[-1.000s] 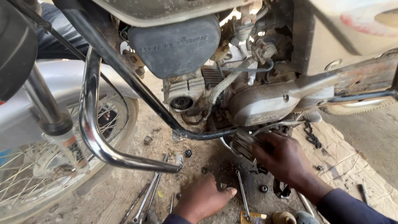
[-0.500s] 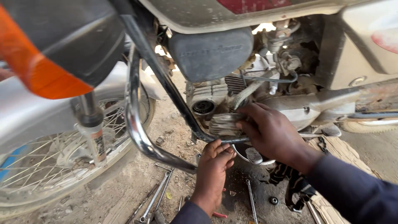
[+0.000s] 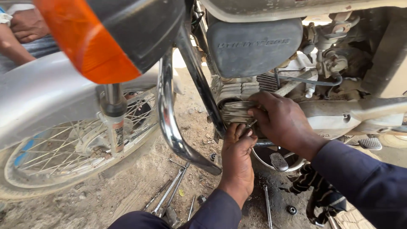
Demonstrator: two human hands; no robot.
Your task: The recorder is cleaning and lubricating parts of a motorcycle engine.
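Two hands are working at the finned metal cylinder piece (image 3: 235,113), which is sitting low on the motorcycle engine (image 3: 271,87), just below the dark grey side cover (image 3: 253,44) and at about three o'clock from the chrome crash bar (image 3: 171,123). The right hand (image 3: 282,121) is coming in from four o'clock, its fingers (image 3: 257,111) curling over the right end of the finned piece and grasping it. The left hand (image 3: 237,154) is reaching up from six o'clock, its fingertips (image 3: 237,130) pressing against the underside of the same piece; whether they are gripping it or only bracing it, I cannot tell. Both forearms are wearing dark blue sleeves.

Several wrenches (image 3: 169,193) are lying on the dirt ground (image 3: 127,186) at about eight o'clock from the left hand, and another slim spanner (image 3: 267,203) is lying at five o'clock from it. A striped cloth (image 3: 316,191) is lying under the right forearm. The spoked front wheel (image 3: 63,157) is standing at nine o'clock, with an orange turn-signal lens (image 3: 89,38) blurring the top left. Another person's arm (image 3: 19,36) is showing at the far upper left corner.
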